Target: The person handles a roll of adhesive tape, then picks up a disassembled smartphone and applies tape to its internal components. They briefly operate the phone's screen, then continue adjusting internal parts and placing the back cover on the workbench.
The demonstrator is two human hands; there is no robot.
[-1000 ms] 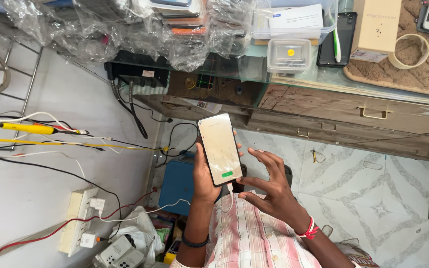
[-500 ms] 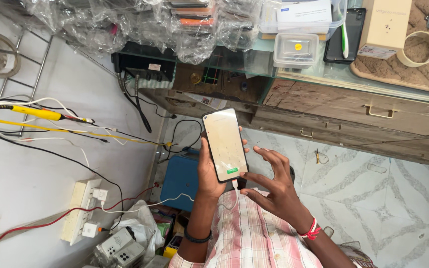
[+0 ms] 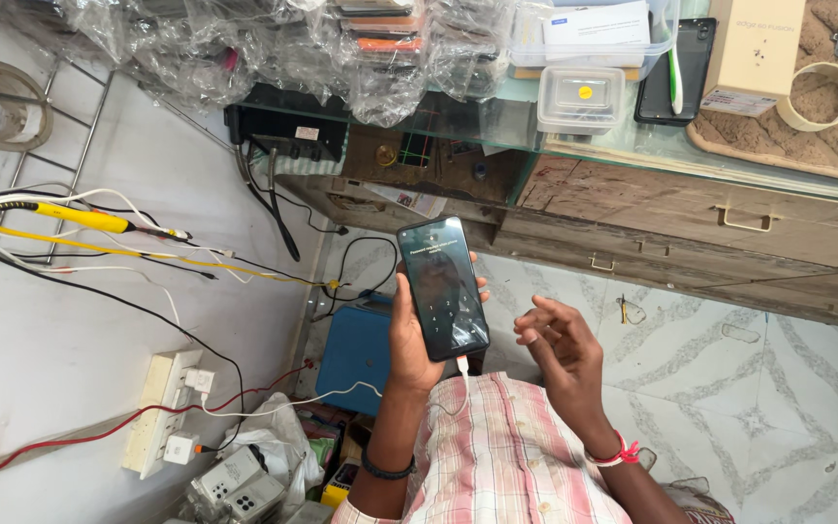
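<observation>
One smartphone point(image 3: 443, 288) gripped in the left hand point(image 3: 409, 335); one right hand point(image 3: 560, 340) just beside it, fingers loosely spread, holding nothing

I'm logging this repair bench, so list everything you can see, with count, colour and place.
smartphone: one, black, dark screen, in the left hand
charging cable: one, white, from phone bottom to the power strip
power strip: one, white, on the wall at left
yellow tool: one, on the wall with wires
blue box: one, on the floor
plastic container: one, clear, on the glass counter
tape roll: one, cream, top right
left hand: holds the smartphone
right hand: open, beside the phone, not touching
</observation>
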